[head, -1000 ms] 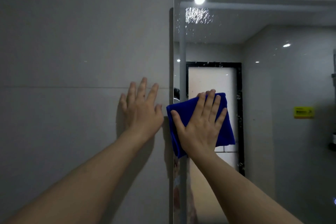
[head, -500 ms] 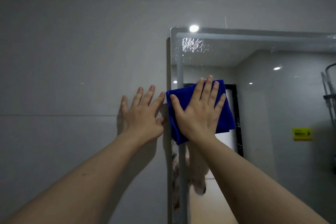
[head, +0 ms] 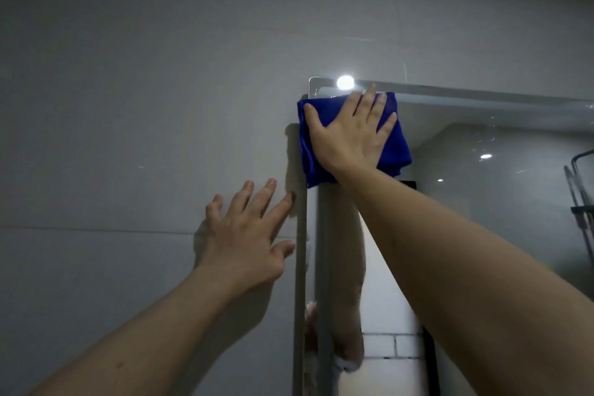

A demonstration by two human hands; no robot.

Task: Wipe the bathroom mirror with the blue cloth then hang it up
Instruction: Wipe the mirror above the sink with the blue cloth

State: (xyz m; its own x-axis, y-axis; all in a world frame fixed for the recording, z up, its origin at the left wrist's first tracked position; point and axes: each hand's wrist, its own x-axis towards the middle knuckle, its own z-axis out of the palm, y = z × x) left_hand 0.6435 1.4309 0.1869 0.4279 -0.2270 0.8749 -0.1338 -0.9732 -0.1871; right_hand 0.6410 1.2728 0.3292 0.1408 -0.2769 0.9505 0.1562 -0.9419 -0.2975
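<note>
A folded blue cloth (head: pixel 395 144) lies flat against the top left corner of the mirror (head: pixel 501 189). My right hand (head: pixel 348 135) presses on the cloth with the palm flat and the fingers spread, and covers most of it. My left hand (head: pixel 247 234) rests open on the grey wall tile just left of the mirror's edge, fingers apart, holding nothing. The mirror reflects my right forearm, a ceiling light and a doorway.
Grey wall tiles (head: pixel 128 106) fill the left and top of the view. The mirror's left edge (head: pixel 300 299) runs down between my two arms. A dark metal rack (head: pixel 581 202) shows at the far right in the reflection.
My right hand has slid the blue cloth up the mirror's left side to its top corner. My left hand stayed on the wall. The view has tilted upward.
</note>
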